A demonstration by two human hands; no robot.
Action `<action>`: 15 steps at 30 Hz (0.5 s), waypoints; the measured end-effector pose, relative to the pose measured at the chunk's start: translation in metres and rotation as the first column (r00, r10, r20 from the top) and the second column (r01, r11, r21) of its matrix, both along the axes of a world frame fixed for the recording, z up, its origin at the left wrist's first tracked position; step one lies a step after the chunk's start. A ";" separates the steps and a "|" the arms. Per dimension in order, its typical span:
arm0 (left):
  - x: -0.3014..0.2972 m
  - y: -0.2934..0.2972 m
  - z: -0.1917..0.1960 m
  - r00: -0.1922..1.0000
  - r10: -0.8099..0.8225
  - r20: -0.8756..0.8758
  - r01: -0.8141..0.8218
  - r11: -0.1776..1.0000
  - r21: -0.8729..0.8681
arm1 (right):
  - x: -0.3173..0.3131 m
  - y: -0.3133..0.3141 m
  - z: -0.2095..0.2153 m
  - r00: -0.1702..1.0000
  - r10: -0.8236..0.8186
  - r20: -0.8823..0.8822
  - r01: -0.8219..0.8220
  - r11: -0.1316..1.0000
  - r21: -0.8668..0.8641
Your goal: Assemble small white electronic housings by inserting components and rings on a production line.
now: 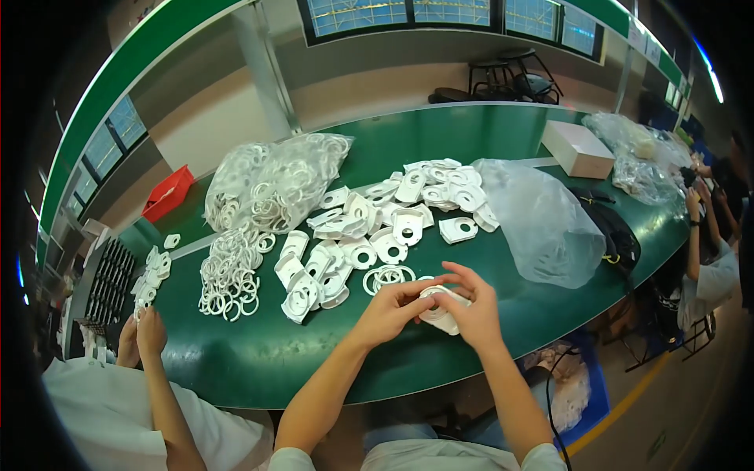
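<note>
Both hands met over the near edge of the green table (pixel 259 369). Left hand (pixel 386 312) and right hand (pixel 470 308) had fingers closed around one white plastic housing (pixel 438 312), held just above the table, seemingly with a white ring being pressed onto it; the exact fit was hidden by the fingers. A few loose rings (pixel 388 276) lay just beyond the hands. Further back sat a big pile of white housings (pixel 369 231), left of it a spread of white rings (pixel 229 279) and a clear bag of rings (pixel 275 182). A crumpled clear bag (pixel 540 224) lay to the right, a white box (pixel 578 148) behind it. No separate finished stack could be made out, so judged progress: early to mid, most pieces still waiting. Another person's hands (pixel 141 337) worked at the left edge
</note>
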State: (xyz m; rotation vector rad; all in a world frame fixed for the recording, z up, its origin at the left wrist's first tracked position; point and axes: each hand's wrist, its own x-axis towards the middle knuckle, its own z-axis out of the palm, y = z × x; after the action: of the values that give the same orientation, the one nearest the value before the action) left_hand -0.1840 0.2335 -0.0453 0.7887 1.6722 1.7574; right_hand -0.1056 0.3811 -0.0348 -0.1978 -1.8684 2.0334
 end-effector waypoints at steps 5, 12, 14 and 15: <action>0.002 0.004 0.002 0.998 0.037 0.052 -0.043 0.992 0.120 | 0.000 0.018 -0.007 0.898 0.409 0.163 -0.387 0.910 -0.152; 0.002 0.005 0.007 0.973 0.182 -0.144 -0.187 0.982 -0.023 | -0.003 0.019 -0.009 0.899 0.423 0.115 -0.407 0.902 -0.141; 0.005 0.007 0.013 0.899 0.286 -0.333 -0.316 0.948 -0.041 | -0.005 0.014 -0.011 0.917 0.386 0.097 -0.372 0.918 -0.140; 0.002 0.006 0.013 0.899 0.284 -0.334 -0.316 0.948 -0.044 | -0.006 0.011 -0.013 0.928 0.363 0.080 -0.346 0.923 -0.171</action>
State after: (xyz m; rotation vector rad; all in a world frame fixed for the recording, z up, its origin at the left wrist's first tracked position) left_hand -0.1816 0.2396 -0.0322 0.8463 2.1832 1.8023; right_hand -0.1114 0.3921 -0.0476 -0.0088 -1.9261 2.4597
